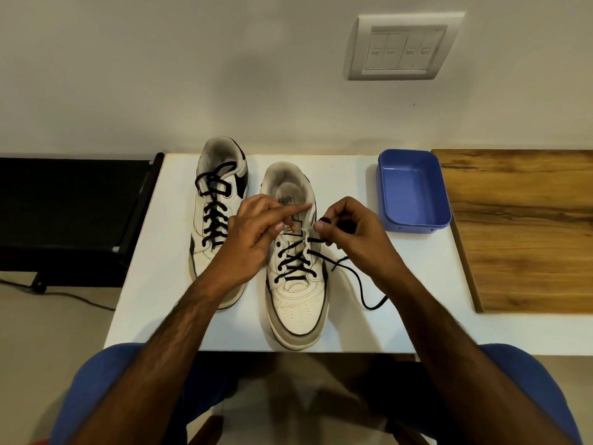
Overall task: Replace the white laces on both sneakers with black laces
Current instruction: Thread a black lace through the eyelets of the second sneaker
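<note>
Two white sneakers stand side by side on the white table (167,284), toes toward me. The left sneaker (218,200) carries a black lace up to its top eyelets. The right sneaker (296,303) has a black lace (293,263) crossed through its lower eyelets only. My right hand (349,232) pinches one end of this lace beside the sneaker's upper right eyelets, and a loose length of the lace (362,290) trails over the table to the right. My left hand (253,232) rests on the tongue (293,228) with the forefinger stretched across the shoe's opening.
A blue plastic tub (414,191) stands at the back right of the table, with nothing visible inside. A wooden board (526,226) adjoins the table on the right. A black stand (73,213) is at the left. A switch plate (404,46) hangs on the wall.
</note>
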Action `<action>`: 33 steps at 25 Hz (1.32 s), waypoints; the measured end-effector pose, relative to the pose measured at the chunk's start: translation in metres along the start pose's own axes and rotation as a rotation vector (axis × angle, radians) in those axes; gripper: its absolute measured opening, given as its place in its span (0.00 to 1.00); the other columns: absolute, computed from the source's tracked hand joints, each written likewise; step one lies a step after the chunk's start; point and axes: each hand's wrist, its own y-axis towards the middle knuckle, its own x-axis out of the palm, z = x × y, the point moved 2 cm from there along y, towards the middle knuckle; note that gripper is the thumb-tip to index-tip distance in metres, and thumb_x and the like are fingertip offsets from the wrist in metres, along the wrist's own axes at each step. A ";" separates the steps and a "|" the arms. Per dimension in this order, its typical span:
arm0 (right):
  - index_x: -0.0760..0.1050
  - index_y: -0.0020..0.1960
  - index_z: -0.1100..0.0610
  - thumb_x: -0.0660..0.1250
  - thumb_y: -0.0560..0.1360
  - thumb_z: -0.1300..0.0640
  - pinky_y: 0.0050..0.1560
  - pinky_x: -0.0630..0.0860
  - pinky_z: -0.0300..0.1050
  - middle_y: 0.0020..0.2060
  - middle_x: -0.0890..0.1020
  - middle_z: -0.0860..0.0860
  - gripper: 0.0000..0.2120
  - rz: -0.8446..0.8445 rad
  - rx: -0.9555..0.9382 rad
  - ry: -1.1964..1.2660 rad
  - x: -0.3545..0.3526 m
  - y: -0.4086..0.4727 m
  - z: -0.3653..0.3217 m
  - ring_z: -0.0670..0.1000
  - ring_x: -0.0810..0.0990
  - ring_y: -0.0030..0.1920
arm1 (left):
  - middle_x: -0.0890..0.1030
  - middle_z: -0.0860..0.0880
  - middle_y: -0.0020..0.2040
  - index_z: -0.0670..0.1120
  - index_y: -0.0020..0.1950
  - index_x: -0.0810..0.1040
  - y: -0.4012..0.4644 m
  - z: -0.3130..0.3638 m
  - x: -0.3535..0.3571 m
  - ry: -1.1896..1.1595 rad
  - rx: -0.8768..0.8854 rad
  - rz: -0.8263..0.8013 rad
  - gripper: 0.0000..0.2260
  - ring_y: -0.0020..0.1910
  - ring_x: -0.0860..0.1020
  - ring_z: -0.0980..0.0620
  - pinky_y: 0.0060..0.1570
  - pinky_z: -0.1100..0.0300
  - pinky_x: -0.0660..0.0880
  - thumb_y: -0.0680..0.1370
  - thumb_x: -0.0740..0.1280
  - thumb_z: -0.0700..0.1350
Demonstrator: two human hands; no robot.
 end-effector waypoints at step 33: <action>0.80 0.49 0.54 0.72 0.76 0.59 0.49 0.77 0.45 0.47 0.82 0.49 0.02 -0.224 -0.014 -0.920 -0.033 0.010 0.026 0.52 0.80 0.51 | 0.69 0.53 0.64 0.50 0.61 0.80 -0.007 0.007 -0.007 0.054 -0.106 0.337 0.10 0.67 0.68 0.52 0.68 0.48 0.67 0.80 0.65 0.48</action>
